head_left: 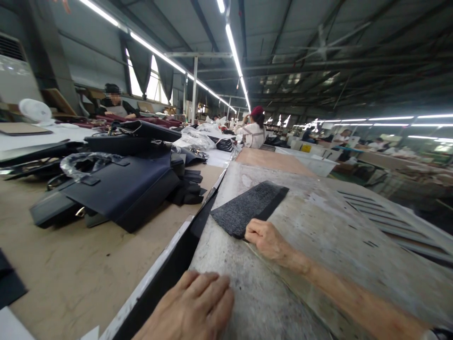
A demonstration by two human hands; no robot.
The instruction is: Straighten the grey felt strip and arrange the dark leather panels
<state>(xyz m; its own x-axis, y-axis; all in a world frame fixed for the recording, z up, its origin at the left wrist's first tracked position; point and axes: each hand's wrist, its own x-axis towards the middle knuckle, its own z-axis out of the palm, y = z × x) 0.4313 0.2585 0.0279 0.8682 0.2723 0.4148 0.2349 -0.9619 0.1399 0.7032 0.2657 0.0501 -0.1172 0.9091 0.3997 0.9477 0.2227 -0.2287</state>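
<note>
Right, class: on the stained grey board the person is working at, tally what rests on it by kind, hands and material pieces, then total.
Hands: 2, left hand flat on the board, right hand at the piece's near end
Dark grey textured piece: 1
Total: 3

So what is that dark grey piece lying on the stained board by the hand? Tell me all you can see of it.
The dark grey piece is a flat, long panel with a speckled, felt-like or woven look. Its right edge shows a smoother black band. It lies flat and slantwise on the pale stained board, its far end pointing away to the right. The right hand rests at its near end with fingers curled on or against the edge; whether they pinch it cannot be told. The left hand lies flat on the board, apart from it.
</note>
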